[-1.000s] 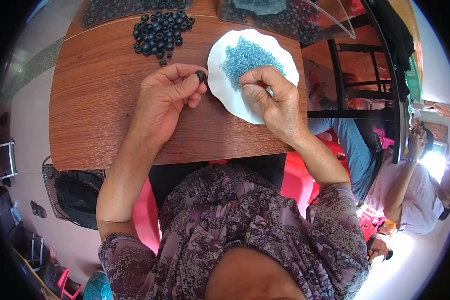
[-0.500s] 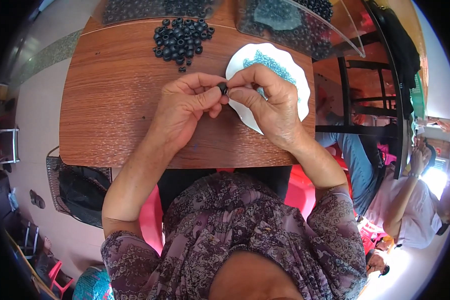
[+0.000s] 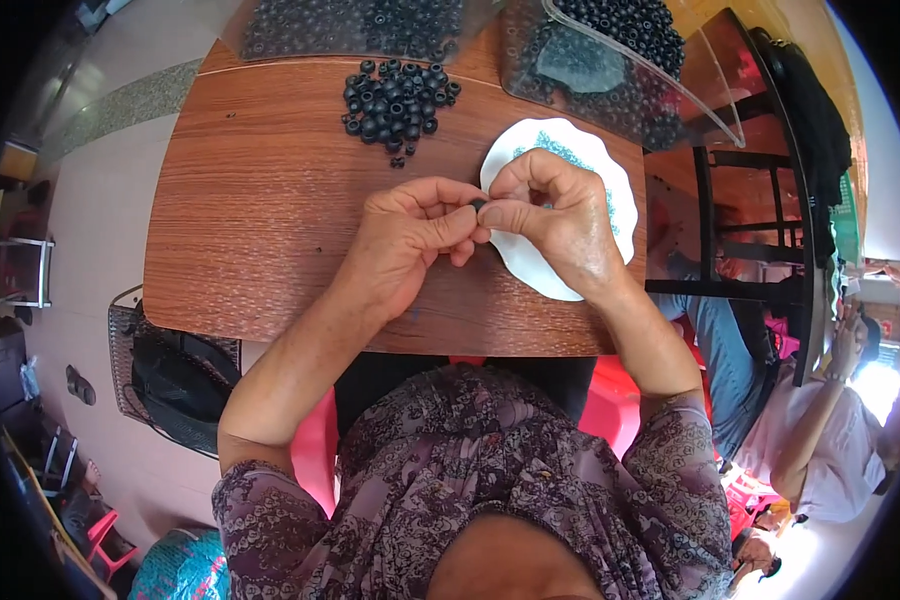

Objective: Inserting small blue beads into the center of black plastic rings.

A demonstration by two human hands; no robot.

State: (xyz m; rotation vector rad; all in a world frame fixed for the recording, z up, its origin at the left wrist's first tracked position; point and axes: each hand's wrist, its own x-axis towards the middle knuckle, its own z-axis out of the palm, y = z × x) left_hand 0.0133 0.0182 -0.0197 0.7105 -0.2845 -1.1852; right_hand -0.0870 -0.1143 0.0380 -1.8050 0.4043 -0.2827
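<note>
Over the middle of the wooden table, my left hand [image 3: 410, 240] pinches a black bead [image 3: 477, 205] between thumb and fingers. My right hand [image 3: 568, 228] meets it from the other side, thumb and forefinger pressed together against the bead. Whatever those right fingertips hold is too small and hidden to name. Beneath the right hand lies a white plate [image 3: 618, 190] with a scalloped rim, bearing many small clear bluish pieces [image 3: 560, 148]. Farther off on the table sits a loose pile of black beads [image 3: 395, 105] with holes through them.
Two clear plastic bins of black beads stand at the far side, a left bin [image 3: 355, 40] and a right bin [image 3: 660, 115]. A black wire basket [image 3: 175, 375] with dark contents is left of the table. On the right are a black metal frame [image 3: 710, 210] and another person [image 3: 810, 420].
The whole view has shifted, so table and hands appear lower and farther right. Both hands stay together at the bead, which the fingertips now cover more.
</note>
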